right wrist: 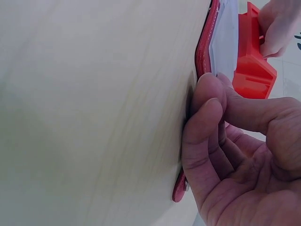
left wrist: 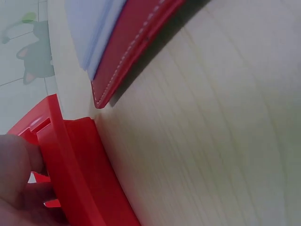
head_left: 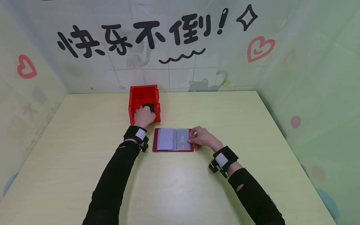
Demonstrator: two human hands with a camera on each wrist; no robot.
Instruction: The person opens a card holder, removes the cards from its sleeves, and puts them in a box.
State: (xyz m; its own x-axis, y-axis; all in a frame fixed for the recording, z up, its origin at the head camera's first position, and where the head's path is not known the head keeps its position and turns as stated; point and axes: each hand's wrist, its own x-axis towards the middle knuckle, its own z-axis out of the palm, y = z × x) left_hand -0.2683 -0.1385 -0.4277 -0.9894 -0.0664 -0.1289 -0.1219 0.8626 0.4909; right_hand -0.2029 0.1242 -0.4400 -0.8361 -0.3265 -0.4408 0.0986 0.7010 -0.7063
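Observation:
An open red card holder (head_left: pixel 154 140) with pale stitching and clear plastic sleeves (head_left: pixel 182 139) lies on the table. At its right edge my right hand (head_left: pixel 203 137) pinches the border between thumb and fingertips, seen close in the right wrist view. Behind the holder, a bit to the left, stands a red plastic bin (head_left: pixel 144 90). My left hand (head_left: pixel 144 117) reaches down over the bin's front part, beside a dark flat thing (head_left: pixel 151 107) inside. In the left wrist view the bin wall hides the fingertips, and I cannot tell whether they hold the dark thing.
A light wooden table (head_left: pixel 180 187) carries everything. Fabric walls with printed characters and hearts rise behind it (head_left: pixel 180 72) and at both sides. Each wrist wears a black band with a small camera, the left band (head_left: pixel 136 134) close to the card holder.

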